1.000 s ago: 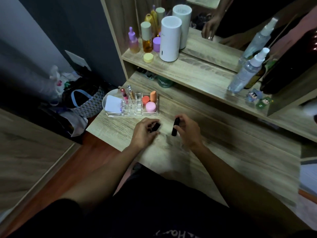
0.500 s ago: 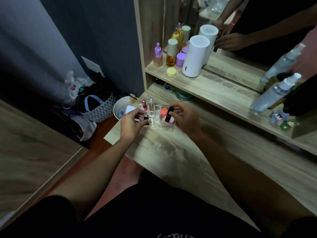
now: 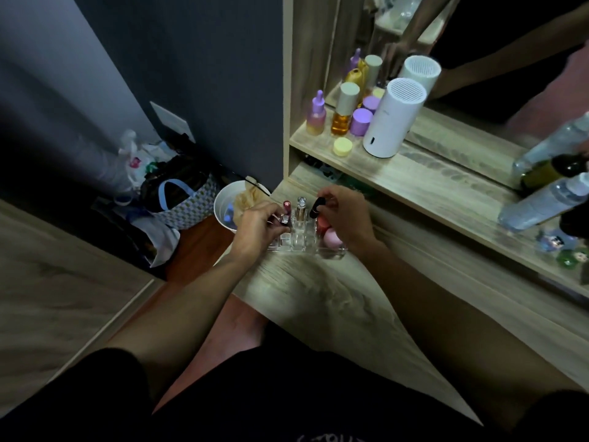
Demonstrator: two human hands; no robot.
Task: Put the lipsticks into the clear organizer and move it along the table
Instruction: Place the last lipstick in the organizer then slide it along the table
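Note:
The clear organizer [image 3: 301,242] stands at the left end of the wooden table [image 3: 350,301]. A pink lipstick [image 3: 287,206] and a clear-capped one [image 3: 300,208] stand upright in its back slots. My left hand [image 3: 259,226] is over the organizer's left side, shut on a dark lipstick [image 3: 283,219]. My right hand [image 3: 345,218] holds a black lipstick [image 3: 316,208] upright over a slot on the right. Pink and orange sponges [image 3: 330,235] lie in the organizer's right compartment, partly behind my right hand.
A shelf [image 3: 414,183] behind the table carries small bottles [image 3: 342,110], a white cylinder [image 3: 393,118], a yellow jar and spray bottles [image 3: 541,202]. A mirror stands above it. A white bin [image 3: 224,205] and a bag [image 3: 181,199] sit on the floor left of the table.
Both hands carried the dark lipsticks from the table's middle up to the organizer. The view has shifted left and closer, with the lipsticks now over the slots.

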